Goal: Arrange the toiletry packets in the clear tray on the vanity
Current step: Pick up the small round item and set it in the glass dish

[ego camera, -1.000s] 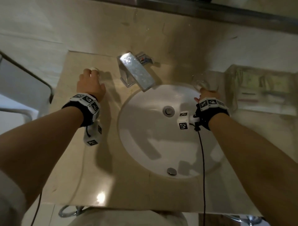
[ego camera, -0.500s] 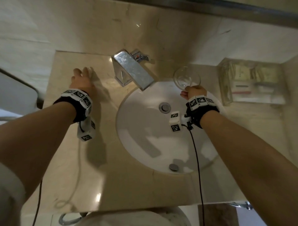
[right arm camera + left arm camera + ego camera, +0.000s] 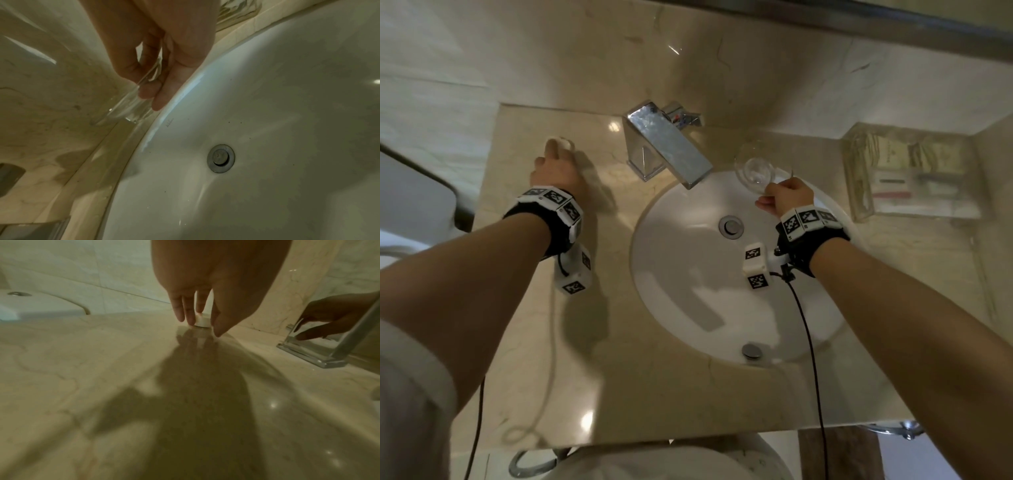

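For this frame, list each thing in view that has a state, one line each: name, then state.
left hand: fingertips around the small white round object, on the vanity
small white round object: resting on the counter
right hand: grips the glass
glass: lifted, tilted, looks empty
clear tray: on the counter at right, packets inside
toiletry packets: in the tray
faucet: no water running
sink: looks dry

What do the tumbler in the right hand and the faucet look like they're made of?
Tumbler: clear glass by the look, see-through with bright rim glints, though clear plastic can't be ruled out. Faucet: polished metal, probably chrome-plated, since it mirrors its surroundings.
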